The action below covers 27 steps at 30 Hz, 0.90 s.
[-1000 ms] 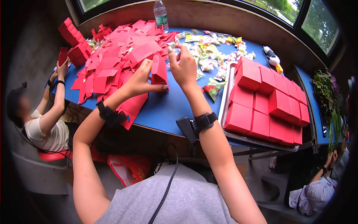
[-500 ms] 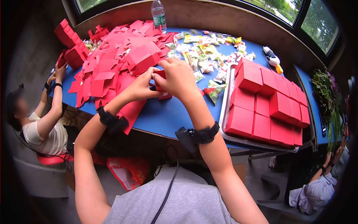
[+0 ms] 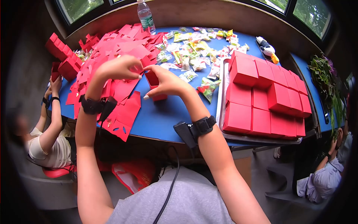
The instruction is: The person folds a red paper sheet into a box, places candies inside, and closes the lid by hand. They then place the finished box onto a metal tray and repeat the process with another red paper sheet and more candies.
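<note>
A small red box (image 3: 156, 86) stands on the blue table, its top side open. My right hand (image 3: 167, 83) is around the box, thumb at its near side and fingers at its far rim. My left hand (image 3: 118, 68) is raised above the pile of flat red cardboard pieces (image 3: 112, 48), slightly blurred, its fingers curved and apart with nothing between them. Small wrapped snacks (image 3: 197, 50) lie scattered beyond my right hand. At the right, folded red boxes (image 3: 244, 95) are stacked in a metal tray (image 3: 220, 108).
A water bottle (image 3: 145, 18) stands at the table's back edge. A co-worker (image 3: 52, 143) at the left holds a red box beside stacked boxes (image 3: 63, 52). Another person (image 3: 320, 179) sits at the right near plants (image 3: 324, 86). A dark and white object (image 3: 266, 48) lies behind the tray.
My left hand has let go of the small red box and moved left and up over the pile. My right hand has opened wider around the box. The view has shifted slightly.
</note>
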Each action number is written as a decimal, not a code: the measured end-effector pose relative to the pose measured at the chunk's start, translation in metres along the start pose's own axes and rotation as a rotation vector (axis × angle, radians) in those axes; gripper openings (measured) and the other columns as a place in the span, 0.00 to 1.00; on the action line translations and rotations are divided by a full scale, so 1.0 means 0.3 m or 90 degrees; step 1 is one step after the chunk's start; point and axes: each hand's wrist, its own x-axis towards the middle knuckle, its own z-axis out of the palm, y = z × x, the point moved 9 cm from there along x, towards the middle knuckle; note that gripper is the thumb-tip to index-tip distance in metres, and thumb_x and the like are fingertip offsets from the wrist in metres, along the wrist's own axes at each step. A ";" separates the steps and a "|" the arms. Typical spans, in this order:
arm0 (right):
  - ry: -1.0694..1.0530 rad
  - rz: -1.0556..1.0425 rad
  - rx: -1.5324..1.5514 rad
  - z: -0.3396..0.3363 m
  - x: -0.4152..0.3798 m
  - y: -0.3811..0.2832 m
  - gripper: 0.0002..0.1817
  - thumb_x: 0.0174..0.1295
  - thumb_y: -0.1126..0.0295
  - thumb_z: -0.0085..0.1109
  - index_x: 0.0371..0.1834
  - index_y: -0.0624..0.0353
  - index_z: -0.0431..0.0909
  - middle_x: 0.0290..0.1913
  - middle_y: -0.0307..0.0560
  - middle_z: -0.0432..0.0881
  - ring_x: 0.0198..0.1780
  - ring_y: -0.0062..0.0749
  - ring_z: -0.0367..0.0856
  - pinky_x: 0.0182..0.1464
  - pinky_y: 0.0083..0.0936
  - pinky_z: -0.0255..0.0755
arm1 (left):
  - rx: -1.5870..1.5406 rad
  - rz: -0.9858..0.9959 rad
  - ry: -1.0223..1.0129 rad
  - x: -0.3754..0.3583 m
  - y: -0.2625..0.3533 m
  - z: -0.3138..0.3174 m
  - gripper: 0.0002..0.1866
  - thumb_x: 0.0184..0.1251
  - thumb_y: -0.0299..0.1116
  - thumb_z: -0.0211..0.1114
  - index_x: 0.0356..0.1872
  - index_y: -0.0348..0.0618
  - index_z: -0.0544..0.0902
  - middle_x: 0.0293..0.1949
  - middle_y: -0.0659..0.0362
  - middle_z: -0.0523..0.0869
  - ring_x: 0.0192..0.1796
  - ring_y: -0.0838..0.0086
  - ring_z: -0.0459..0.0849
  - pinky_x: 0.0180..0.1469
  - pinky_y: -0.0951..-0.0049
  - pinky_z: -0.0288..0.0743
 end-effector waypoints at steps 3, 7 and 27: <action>0.087 0.104 0.041 -0.017 0.002 0.038 0.45 0.33 0.56 0.77 0.57 0.61 0.64 0.51 0.55 0.72 0.54 0.43 0.73 0.55 0.33 0.68 | 0.263 0.047 0.219 0.186 0.120 -0.194 0.20 0.54 0.36 0.62 0.47 0.38 0.75 0.40 0.47 0.80 0.44 0.57 0.79 0.45 0.62 0.73; 0.245 -0.005 -0.064 -0.018 -0.004 0.025 0.37 0.34 0.56 0.74 0.48 0.60 0.67 0.43 0.56 0.73 0.47 0.49 0.75 0.51 0.37 0.70 | 0.155 0.179 0.191 0.638 0.249 -0.167 0.32 0.59 0.46 0.62 0.62 0.45 0.64 0.58 0.43 0.69 0.53 0.53 0.75 0.57 0.62 0.68; 0.183 0.070 0.092 0.005 0.028 0.103 0.43 0.32 0.54 0.75 0.53 0.58 0.66 0.49 0.59 0.69 0.53 0.50 0.71 0.55 0.36 0.66 | 0.028 0.006 -0.158 1.008 0.048 0.010 0.27 0.51 0.34 0.69 0.52 0.44 0.69 0.35 0.54 0.81 0.34 0.71 0.82 0.33 0.72 0.79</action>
